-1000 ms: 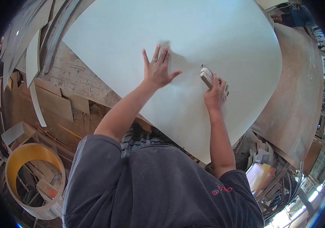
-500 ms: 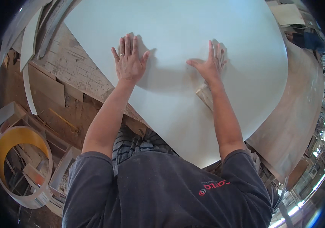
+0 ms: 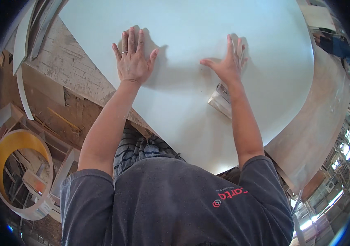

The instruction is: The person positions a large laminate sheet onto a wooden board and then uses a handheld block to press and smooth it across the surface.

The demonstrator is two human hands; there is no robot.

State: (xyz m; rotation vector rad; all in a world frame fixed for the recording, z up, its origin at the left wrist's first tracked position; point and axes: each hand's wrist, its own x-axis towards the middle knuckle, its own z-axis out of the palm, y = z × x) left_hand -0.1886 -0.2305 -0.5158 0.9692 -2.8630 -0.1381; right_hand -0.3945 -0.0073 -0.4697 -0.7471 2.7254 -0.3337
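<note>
I seem to be steadying or smoothing the pale sheet (image 3: 183, 37).
It lies at twelve o'clock; my left hand (image 3: 134, 65) at eleven, right hand (image 3: 227, 69) at one, both empty, fingers spread. Sliding either calls for level palms, clear of the whitish block (image 3: 220, 101) at my right hand's six o'clock.

Worn wooden bench (image 3: 74, 61) shows its scuffed top at left. Large white sheet (image 3: 179, 90) lies across it, one corner pointing near. On the sheet, right of centre, rests a pale block (image 3: 221, 101), partly hidden. Curved grey strip (image 3: 44, 30) lies on the bench, far left.
</note>
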